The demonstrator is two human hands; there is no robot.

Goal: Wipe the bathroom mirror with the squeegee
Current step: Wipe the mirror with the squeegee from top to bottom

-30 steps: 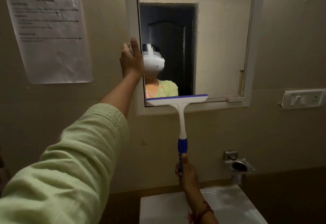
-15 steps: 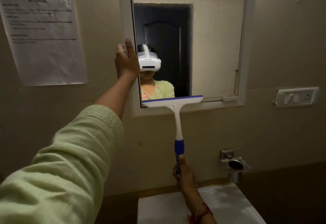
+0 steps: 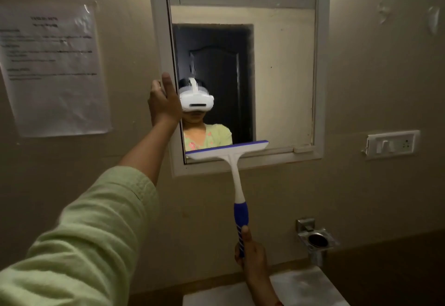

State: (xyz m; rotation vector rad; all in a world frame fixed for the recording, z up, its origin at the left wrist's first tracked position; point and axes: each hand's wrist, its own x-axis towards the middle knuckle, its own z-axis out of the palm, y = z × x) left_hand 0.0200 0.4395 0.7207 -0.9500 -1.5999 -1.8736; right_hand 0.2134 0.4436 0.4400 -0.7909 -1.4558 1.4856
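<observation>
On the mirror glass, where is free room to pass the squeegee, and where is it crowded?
Free: the right part of the white-framed mirror, between the blade's right end and the right frame, and all glass above the blue-and-white squeegee. Crowded: the left edge, where the left hand grips the frame. The right hand holds the handle.

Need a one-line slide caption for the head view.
Right hand holds the squeegee, blade at the mirror's bottom edge, while the left hand grips the white frame above the sink.
</observation>
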